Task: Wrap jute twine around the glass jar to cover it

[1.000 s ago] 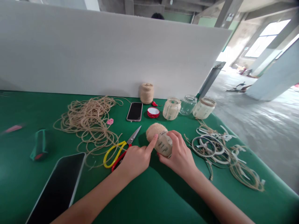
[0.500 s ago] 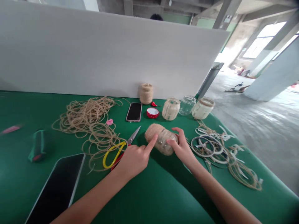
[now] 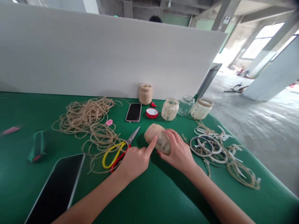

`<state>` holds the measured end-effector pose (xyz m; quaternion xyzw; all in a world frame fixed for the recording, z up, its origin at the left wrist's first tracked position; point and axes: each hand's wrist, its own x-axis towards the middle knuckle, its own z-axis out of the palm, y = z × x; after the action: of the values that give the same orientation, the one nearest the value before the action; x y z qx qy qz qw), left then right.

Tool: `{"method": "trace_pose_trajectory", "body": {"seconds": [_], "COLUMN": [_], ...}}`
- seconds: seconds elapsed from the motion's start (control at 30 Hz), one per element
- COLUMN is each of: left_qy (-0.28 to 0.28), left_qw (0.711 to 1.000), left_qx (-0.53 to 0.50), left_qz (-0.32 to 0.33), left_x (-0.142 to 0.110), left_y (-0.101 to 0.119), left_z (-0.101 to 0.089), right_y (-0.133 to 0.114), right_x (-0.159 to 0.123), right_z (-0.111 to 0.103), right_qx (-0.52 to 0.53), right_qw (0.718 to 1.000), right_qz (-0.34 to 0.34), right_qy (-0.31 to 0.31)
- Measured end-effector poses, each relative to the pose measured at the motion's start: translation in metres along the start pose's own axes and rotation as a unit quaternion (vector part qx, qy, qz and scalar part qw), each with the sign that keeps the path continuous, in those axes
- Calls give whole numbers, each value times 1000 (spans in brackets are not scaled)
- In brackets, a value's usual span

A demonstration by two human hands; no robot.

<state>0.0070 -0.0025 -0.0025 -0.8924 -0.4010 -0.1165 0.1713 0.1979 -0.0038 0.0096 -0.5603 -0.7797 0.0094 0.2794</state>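
Jute-wrapped glass jar (image 3: pixel 157 138): the right hand (image 3: pixel 177 152), spread open earlier, now curls closed over its bare end; the left hand (image 3: pixel 135 161) touches it with an extended index finger, grip unclear.

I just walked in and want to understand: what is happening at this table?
A person is holding a glass jar on its side, one end wound with jute twine. The right hand grips the glass end, and the left hand rests a forefinger on the jar beside the twine. Yellow-and-red scissors lie by the left hand, near a loose heap of twine on the green table cover.
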Motion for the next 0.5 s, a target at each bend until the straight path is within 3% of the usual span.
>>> {"method": "trace_pose_trajectory", "body": {"seconds": [0.27, 0.4, 0.5], "left_qy": [6, -2, 0], "left_qw": [1000, 1000, 1000], "left_qx": [-4, 2, 3], "left_qz": [11, 16, 10], "left_x": [0, 0, 0], "left_y": [0, 0, -1], "left_z": [-6, -4, -2], "right_y": [0, 4, 3], "right_x": [3, 5, 3], "right_z": [0, 1, 0], "right_qx": [162, 197, 132], "right_qw": [973, 962, 979], "right_qz": [163, 182, 155], "right_qy": [-31, -36, -1]}}
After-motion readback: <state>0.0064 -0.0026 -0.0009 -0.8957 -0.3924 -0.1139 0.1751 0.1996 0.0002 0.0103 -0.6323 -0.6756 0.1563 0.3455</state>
